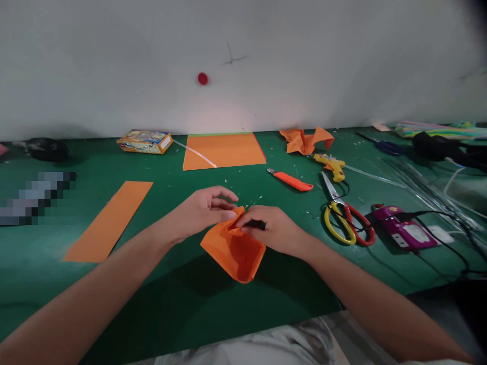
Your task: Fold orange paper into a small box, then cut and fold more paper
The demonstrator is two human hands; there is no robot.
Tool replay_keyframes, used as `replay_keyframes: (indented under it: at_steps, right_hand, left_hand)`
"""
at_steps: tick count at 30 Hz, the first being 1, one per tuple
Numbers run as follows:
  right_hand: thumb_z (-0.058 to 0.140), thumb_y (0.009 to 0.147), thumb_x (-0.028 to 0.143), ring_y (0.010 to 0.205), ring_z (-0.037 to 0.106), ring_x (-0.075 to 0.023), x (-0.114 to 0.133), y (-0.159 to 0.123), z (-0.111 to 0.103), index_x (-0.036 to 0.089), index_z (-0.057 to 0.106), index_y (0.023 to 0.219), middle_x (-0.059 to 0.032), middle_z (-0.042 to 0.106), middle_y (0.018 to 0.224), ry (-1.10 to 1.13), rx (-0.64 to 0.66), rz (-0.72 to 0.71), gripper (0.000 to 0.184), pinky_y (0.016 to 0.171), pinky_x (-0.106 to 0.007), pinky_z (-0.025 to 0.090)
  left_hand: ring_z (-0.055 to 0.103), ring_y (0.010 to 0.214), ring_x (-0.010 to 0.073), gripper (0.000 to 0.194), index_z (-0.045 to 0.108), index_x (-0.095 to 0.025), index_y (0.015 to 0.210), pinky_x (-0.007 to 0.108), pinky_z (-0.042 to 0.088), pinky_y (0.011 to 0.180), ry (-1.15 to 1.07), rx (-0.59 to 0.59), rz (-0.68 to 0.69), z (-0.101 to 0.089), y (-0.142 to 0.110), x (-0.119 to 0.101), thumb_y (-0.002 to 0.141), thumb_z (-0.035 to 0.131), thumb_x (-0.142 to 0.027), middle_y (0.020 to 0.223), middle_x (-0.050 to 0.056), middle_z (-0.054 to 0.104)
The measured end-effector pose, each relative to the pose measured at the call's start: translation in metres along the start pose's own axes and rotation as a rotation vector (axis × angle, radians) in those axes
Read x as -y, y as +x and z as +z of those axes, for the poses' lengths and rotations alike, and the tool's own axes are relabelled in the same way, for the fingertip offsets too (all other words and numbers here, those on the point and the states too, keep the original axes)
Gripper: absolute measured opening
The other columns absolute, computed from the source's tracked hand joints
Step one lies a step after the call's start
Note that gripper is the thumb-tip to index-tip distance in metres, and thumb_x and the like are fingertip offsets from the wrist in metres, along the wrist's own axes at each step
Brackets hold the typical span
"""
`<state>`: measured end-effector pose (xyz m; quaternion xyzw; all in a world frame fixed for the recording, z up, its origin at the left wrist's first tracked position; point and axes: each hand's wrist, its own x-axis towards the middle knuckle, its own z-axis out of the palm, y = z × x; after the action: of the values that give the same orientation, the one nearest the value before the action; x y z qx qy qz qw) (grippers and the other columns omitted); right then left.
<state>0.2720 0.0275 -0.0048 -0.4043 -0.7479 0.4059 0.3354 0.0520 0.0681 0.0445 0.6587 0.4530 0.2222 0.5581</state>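
Note:
Between my two hands is a folded orange paper [234,251], shaped like a small open pouch and held above the green table. My left hand [207,210] pinches its upper edge, thumb on the near side. From the other side my right hand [274,228] grips the same edge, its thumb and fingers closed on a fold of the paper. Left of my forearm lies a flat orange paper strip [110,220]. An orange box cutter [291,181] rests beyond my right hand.
To the right are scissors [344,215], a yellow glue gun [332,165], crumpled orange paper [304,141], and a purple power strip [405,228] with cables. Orange sheets [222,152] and a small box [145,141] lie near the wall. Clear sticks [437,190] sit at far right.

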Motion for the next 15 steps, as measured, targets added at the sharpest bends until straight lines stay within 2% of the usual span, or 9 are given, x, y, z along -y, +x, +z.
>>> replay_keyframes:
  at_steps: [4,8,11,15]
  right_hand:
    - [0.068,0.081,0.01,0.07,0.065,-0.0132,-0.002,0.0,0.001,0.021,0.069,0.082,0.0014,0.073,0.08,0.026,-0.05,0.073,0.011,0.066,-0.025,0.049]
    - [0.071,0.078,0.012,0.074,0.063,-0.0138,-0.002,0.0,0.002,0.021,0.068,0.073,0.0005,0.07,0.08,0.034,-0.11,0.025,0.011,0.068,-0.026,0.049]
    - [0.073,0.077,0.013,0.075,0.063,-0.0144,-0.001,0.0,0.002,0.021,0.069,0.071,0.0,0.068,0.081,0.047,-0.13,0.021,0.011,0.069,-0.027,0.049]
    - [0.073,0.077,0.015,0.075,0.064,-0.0145,-0.001,0.0,0.004,0.021,0.069,0.072,0.0,0.067,0.081,0.067,-0.125,0.054,0.009,0.069,-0.028,0.049]
  left_hand:
    - [0.068,0.079,0.0179,0.045,0.062,-0.02,0.118,0.029,0.049,0.072,-0.018,0.045,-0.049,0.006,-0.005,-0.003,0.075,0.072,-0.03,0.09,0.003,0.074]
    - [0.059,0.062,0.0138,0.048,0.059,-0.022,0.126,0.025,0.039,0.058,-0.004,-0.01,-0.031,0.018,-0.01,-0.01,0.078,0.064,-0.026,0.074,-0.003,0.069]
    - [0.057,0.06,0.0142,0.048,0.06,-0.022,0.126,0.024,0.037,0.056,0.058,-0.088,0.002,0.024,-0.011,-0.01,0.078,0.061,-0.024,0.066,-0.004,0.064]
    - [0.062,0.064,0.0163,0.047,0.06,-0.02,0.124,0.026,0.043,0.059,0.028,-0.141,0.031,0.026,-0.006,-0.002,0.079,0.063,-0.029,0.072,-0.001,0.071]
